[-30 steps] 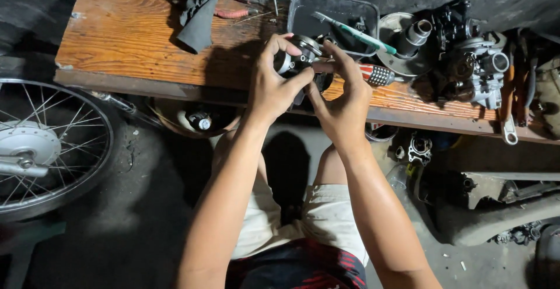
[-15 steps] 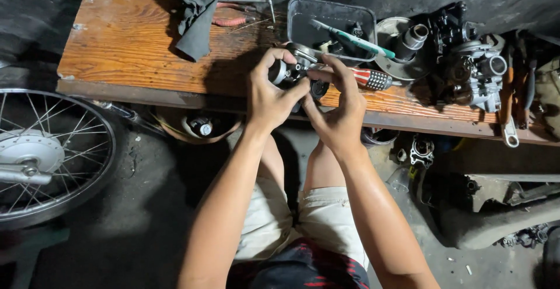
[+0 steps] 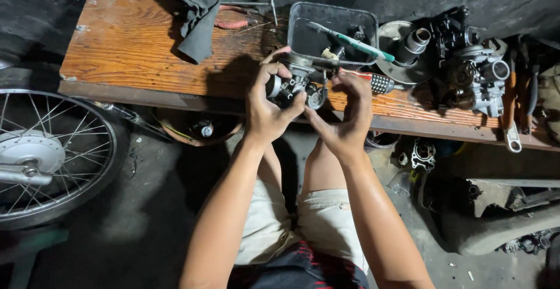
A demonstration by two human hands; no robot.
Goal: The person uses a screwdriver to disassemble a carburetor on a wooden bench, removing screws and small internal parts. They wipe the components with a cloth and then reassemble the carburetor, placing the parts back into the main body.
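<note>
Head view showed the left hand [image 3: 269,109] wrapped around a small metal carburettor [image 3: 293,83], its fingers [image 3: 274,61] curled over the top and the thumb pressed against the near face, so the part was held just above the front edge of the tabletop [image 3: 134,50]. The right hand [image 3: 348,121] met the same part from the other side; its fingers [image 3: 351,80] were pinched narrow at the carburettor's right end, though whether they held a small piece or only touched the body could not be told.

Judging from how things lay, the work sat somewhere in the middle: the carburettor was off any engine and in hand, with loose pieces around it. Just behind it stood a dark plastic tray [image 3: 303,23] with a green-handled toothbrush [image 3: 350,42] across it, and a red-and-black screwdriver handle [image 3: 376,82] lay beside the right hand, untouched. Further right rested a metal bowl [image 3: 392,38] and a larger engine assembly [image 3: 472,70]. A grey rag [image 3: 198,18] lay well apart on the left of the tabletop. A spoked wheel [image 3: 46,155] stood on the floor at the left.
</note>
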